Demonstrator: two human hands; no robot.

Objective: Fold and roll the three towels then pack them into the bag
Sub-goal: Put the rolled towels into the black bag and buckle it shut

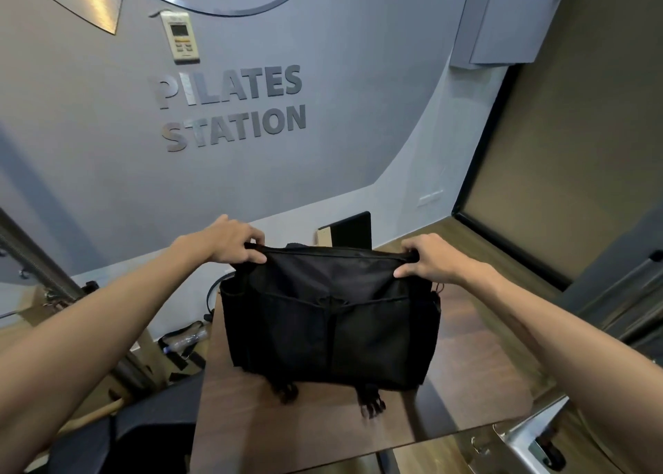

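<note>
Bag (330, 323) — black, soft-sided — stands upright on the dark wooden table (477, 376), its front pockets facing the camera and two buckles hanging at its lower edge. Left hand (235, 242) pinches the top rim at the left corner, fingers closed on the fabric; right hand (427, 258) grips the right corner the same way. No towel shows — the bag's inside is hidden.
</note>
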